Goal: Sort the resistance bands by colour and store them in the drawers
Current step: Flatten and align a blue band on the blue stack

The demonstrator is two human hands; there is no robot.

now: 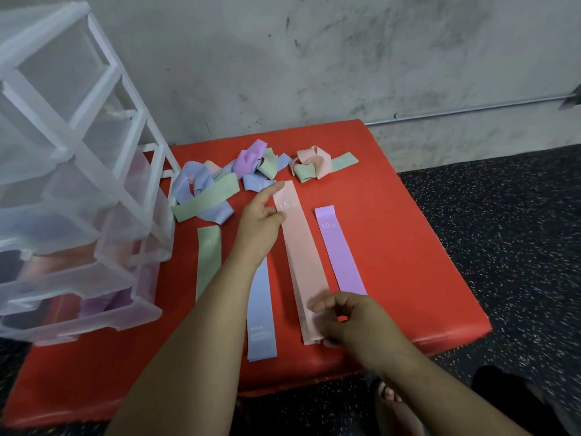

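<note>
Here, my left hand presses the far end of the flat peach-pink elastic band; my right hand pinches its near end. Limp, light, I judge: grip the ends.

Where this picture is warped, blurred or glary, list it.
Head view: wide-angle distortion tilts the drawer unit at left; motion blur smears the speckled floor at lower right and softens the right hand; the centre is sharp, the 15 on the pink band legible; light even, shadows faint, no strong glare.
</note>
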